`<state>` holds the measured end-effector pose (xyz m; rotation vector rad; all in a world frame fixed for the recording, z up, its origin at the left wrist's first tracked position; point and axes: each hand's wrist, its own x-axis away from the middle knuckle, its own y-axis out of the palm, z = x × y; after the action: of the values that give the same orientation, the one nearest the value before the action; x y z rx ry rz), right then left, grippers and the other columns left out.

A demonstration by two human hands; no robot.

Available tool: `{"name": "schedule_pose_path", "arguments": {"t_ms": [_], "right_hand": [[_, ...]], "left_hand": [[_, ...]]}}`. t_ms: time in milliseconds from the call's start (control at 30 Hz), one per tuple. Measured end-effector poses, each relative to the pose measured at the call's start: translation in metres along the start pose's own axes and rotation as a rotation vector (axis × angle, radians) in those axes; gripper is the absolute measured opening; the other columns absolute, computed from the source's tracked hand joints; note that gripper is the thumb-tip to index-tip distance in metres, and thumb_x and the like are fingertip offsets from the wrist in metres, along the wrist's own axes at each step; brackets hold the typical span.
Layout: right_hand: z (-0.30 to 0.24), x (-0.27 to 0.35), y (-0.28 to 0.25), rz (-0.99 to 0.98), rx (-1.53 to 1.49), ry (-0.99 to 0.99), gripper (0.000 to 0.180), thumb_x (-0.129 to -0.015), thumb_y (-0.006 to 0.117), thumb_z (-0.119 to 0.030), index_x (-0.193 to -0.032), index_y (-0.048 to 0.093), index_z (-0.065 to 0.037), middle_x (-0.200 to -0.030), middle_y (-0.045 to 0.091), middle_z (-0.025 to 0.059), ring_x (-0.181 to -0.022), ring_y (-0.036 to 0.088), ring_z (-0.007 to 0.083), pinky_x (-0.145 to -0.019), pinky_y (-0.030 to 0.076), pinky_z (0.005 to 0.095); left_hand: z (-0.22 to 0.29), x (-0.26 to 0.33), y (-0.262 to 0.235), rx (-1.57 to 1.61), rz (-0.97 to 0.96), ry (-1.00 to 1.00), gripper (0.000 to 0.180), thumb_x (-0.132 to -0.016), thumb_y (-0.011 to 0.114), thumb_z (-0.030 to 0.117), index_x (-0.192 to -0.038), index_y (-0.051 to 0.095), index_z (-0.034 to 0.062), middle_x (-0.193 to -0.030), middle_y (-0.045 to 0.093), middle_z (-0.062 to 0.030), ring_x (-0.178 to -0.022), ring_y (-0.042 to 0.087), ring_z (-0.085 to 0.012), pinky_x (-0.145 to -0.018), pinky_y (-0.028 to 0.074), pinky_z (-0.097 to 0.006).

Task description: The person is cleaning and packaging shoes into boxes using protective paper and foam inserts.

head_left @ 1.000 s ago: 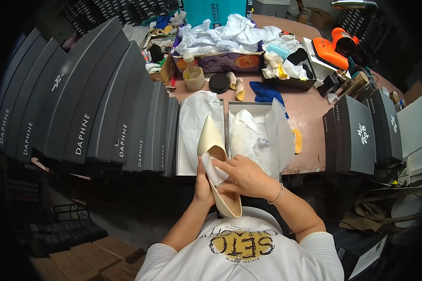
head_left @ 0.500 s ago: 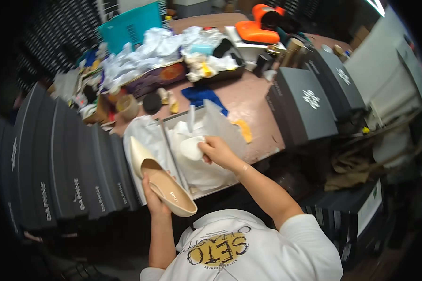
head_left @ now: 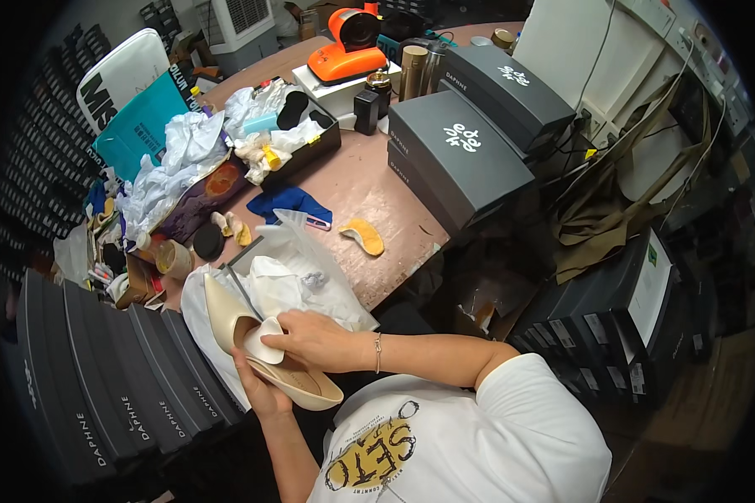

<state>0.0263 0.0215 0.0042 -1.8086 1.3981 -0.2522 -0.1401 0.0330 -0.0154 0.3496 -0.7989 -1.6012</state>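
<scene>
Her left hand (head_left: 260, 387) is turned palm up, fingers curled around the underside of the cream pointed leather shoe (head_left: 264, 348), the bare forearm rising from the lower edge. Her right hand (head_left: 315, 339) lies palm down over the shoe's opening, fingertips pressing a small white pad (head_left: 260, 339) inside, wrist straight and elbow bent outward.

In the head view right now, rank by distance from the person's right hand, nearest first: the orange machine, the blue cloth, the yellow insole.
1. Blue cloth, above the right hand.
2. Yellow insole, up-right; nearly as close.
3. Orange machine, far table end.
</scene>
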Motion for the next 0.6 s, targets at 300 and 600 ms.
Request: {"name": "schedule_pose_path", "arguments": {"t_ms": [300,600], "right_hand": [[-0.008,-0.002,0.040,0.148,0.282,-0.232,0.033,-0.081,0.057,-0.016,-0.112,0.061,-0.006,-0.080,0.051,0.0049,-0.073,0.055,0.0217,-0.062,0.042,0.0359],[-0.009,-0.014,0.052,-0.017,0.008,-0.231,0.019,-0.079,0.058,-0.012,-0.097,0.060,-0.007,-0.080,0.053,0.0063,-0.072,0.055,0.0260,-0.068,0.044,0.0383]], "left_hand": [[-0.016,0.003,-0.035,0.047,0.140,0.009,0.046,-0.102,0.048,0.035,-0.138,0.038,0.0085,-0.129,0.050,-0.0099,-0.121,0.050,-0.0238,-0.103,0.042,-0.040],[-0.004,0.010,-0.043,0.153,0.208,-0.116,0.049,-0.100,0.049,0.044,-0.131,0.045,0.0070,-0.122,0.055,-0.0078,-0.114,0.054,-0.0192,-0.099,0.045,-0.036]]}}
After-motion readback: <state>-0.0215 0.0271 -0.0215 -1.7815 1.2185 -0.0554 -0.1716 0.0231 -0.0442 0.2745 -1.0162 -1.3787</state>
